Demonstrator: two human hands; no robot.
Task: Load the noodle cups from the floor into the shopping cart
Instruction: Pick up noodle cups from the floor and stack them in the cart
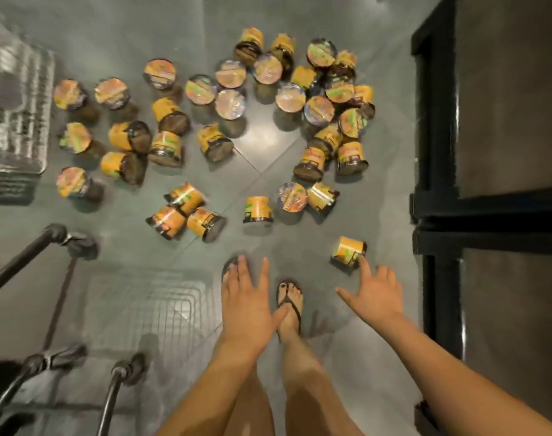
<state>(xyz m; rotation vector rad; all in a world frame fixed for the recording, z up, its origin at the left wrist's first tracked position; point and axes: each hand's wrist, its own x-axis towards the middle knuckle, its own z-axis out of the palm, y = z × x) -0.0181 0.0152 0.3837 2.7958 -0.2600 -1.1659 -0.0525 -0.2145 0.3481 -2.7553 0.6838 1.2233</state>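
Observation:
Several yellow-and-brown noodle cups (224, 118) lie scattered over the grey tiled floor, some upright, some tipped on their sides. One lone cup (348, 250) lies on its side nearest to me. My right hand (373, 292) hovers just below it with fingers spread, the index fingertip at the cup's lower edge. My left hand (249, 302) hangs with straight fingers over my feet and holds nothing. The wire shopping cart (145, 306) stands at the lower left, its dark handle bar (23, 262) above it.
A black-framed shelf unit (438, 215) lines the right side. Another wire basket or cart part (16, 114) sits at the far left, blurred. My feet in flip-flops (288, 305) stand between my hands. Bare floor lies between the cups and my feet.

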